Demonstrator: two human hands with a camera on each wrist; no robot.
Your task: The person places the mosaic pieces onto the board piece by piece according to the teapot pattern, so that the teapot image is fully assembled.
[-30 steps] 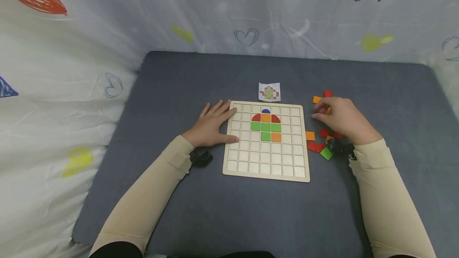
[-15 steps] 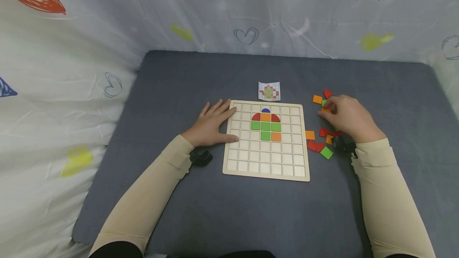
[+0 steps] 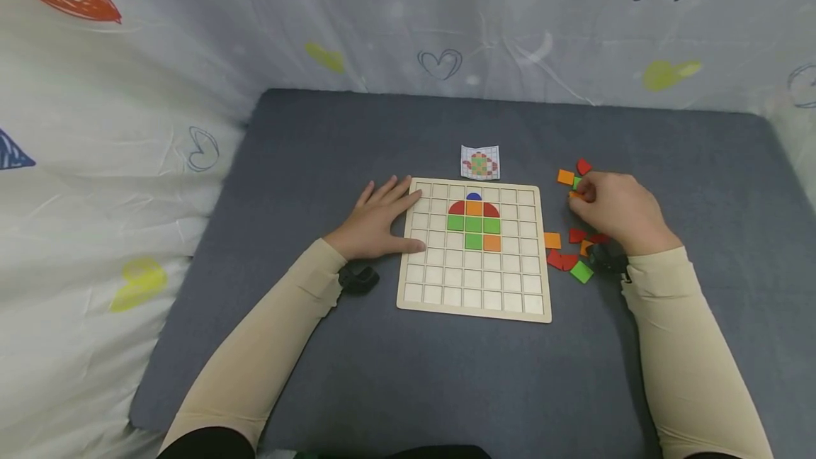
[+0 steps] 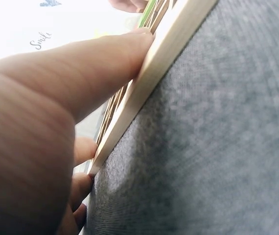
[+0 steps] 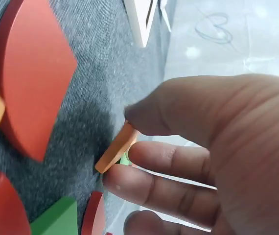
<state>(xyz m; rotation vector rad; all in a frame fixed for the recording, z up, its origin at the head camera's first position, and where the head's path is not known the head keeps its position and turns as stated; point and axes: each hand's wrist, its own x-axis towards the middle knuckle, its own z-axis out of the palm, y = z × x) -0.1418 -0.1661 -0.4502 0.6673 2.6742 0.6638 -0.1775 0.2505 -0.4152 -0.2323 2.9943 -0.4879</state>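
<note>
The left hand [image 3: 372, 227] is laid spread on the left edge of the grid board [image 3: 452, 278]. Between the board's far right corner and that of the surface [image 3: 357, 381], an orange tile [image 5: 116, 150] is pinched by the right hand [image 3: 623, 210].

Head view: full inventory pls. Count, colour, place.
grid board: 1, pale wood, on table
placed half-round: 1, blue, board's far part
placed quarter-rounds: 2, red, flanking an orange square
placed orange squares: 2, orange, board
placed green squares: 4, green, board
loose red pieces: 5 visible, red, right of board
loose orange pieces: 3 visible, orange, right of board
loose green pieces: 2 visible, green, right of board
held orange piece: 1, orange, right hand
picture card: 1, white/multicoloured, beyond board
table: 1, dark grey, underneath
printed cloth: count unclear, white, behind and left
wrist devices: 2, black, wrists
sleeves: 2, beige, arms
hands: 2, bare; left hand touching board
</note>
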